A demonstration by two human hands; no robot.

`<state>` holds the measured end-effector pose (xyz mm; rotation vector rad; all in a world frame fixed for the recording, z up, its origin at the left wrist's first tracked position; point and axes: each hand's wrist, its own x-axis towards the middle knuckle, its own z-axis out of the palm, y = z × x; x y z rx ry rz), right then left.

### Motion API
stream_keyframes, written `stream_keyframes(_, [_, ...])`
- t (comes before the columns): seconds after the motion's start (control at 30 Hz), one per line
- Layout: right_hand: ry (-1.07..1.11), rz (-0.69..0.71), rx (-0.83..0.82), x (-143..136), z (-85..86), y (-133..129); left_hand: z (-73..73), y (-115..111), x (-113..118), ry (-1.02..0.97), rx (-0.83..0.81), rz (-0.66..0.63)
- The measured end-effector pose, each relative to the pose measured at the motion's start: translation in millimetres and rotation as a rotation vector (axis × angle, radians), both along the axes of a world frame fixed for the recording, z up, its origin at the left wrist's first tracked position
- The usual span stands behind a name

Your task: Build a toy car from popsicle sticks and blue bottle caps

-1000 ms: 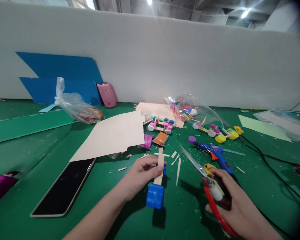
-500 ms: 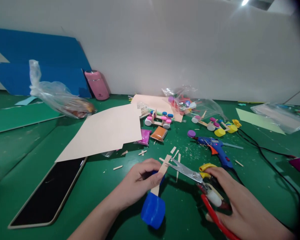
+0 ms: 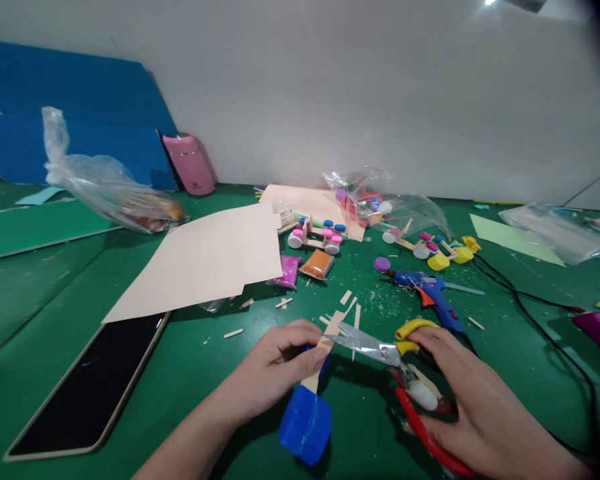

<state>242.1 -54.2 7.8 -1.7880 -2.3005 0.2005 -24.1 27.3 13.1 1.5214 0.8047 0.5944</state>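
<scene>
My left hand (image 3: 285, 363) pinches a flat wooden craft stick (image 3: 311, 382) between thumb and fingers. A blue bottle cap (image 3: 306, 425) sits at the stick's near end, and more blue shows partly hidden behind my fingers. My right hand (image 3: 473, 393) grips scissors (image 3: 375, 348) with one yellow and one red handle. Their blades lie across the stick's far part, just beyond my left fingertips. Behind the scissors' handles, a white round piece (image 3: 423, 395) and a bit of wood show near my right palm; whether I hold them, I cannot tell.
Cut stick pieces (image 3: 357, 323) lie beyond the blades. A blue glue gun (image 3: 427, 293) with a black cable rests to the right. Small wheeled models (image 3: 316, 235), clay packets (image 3: 317, 265) and plastic bags stand farther back. A phone (image 3: 90, 387) lies left, partly under cream paper (image 3: 210, 260).
The scissor blades have closed further across the stick, and the handles have come closer together. My left hand keeps its hold on the stick. The whole view has shifted slightly.
</scene>
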Motion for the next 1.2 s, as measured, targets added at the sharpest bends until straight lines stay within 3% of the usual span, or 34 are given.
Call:
stream_keyframes(0.33, [-0.017,0.081,-0.026,3.7,4.9,3.1,-1.4,1.1,0.0,-0.046,-0.075,-0.048])
stream_keyframes(1.2, [0.045,0.130,-0.078,-1.6,12.5,11.1,-4.6,-1.7,1.8,-0.038,-0.128,-0.024])
